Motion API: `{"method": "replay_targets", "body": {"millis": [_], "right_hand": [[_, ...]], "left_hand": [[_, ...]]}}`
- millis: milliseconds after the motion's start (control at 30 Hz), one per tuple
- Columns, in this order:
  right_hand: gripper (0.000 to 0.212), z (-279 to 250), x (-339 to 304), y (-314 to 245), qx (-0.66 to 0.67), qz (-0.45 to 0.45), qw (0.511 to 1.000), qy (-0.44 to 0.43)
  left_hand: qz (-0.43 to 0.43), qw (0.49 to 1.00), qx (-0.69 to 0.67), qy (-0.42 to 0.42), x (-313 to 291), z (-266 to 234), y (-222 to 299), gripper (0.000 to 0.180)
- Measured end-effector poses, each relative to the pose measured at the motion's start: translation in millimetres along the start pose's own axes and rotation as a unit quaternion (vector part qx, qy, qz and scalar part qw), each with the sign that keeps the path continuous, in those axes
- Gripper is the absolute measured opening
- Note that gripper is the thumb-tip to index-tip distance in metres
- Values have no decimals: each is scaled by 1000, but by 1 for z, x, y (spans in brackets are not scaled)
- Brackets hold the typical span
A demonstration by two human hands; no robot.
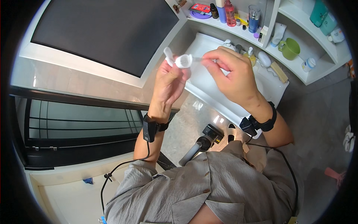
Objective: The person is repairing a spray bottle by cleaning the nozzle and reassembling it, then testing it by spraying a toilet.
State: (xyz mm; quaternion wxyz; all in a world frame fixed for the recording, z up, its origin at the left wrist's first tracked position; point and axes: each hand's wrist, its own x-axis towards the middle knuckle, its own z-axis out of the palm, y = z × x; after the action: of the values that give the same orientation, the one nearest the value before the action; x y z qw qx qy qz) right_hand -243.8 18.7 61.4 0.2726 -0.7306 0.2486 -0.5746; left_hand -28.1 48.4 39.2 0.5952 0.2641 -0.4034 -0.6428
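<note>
Over the white washbasin (232, 109), my left hand (170, 80) is closed around a small white flip-top container (183, 61). Its lid (168, 54) stands raised on the left, and the round mouth faces up. My right hand (233, 71) is just to the right, with thumb and forefinger pinched together. A thin, pale, blurred strip (197, 59) runs from those fingertips toward the container's mouth; its kind cannot be made out. Both wrists wear black strapped devices with cables.
Behind the basin, a shelf holds several bottles, including a pink one (230, 15) and a blue one (254, 20). A green cup (289, 49) stands on the right shelf. An open cabinet door (104, 33) hangs at the left. Below lies a grey-and-black appliance (203, 143).
</note>
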Motion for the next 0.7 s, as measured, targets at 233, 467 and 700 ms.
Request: {"method": "replay_targets", "body": {"millis": [233,467,700], "right_hand": [[8,-6,-3,-8,65,76,995,-4],[9,-2,-6,-7,133,54,990,-18],[13,4,-14,1,257,119,958,-53]], "left_hand": [[22,997,-70,-24,-4,1,5,41],[21,995,-90,-27,-3,11,5,43],[16,996,-78,-30,-7,18,6,40]]}}
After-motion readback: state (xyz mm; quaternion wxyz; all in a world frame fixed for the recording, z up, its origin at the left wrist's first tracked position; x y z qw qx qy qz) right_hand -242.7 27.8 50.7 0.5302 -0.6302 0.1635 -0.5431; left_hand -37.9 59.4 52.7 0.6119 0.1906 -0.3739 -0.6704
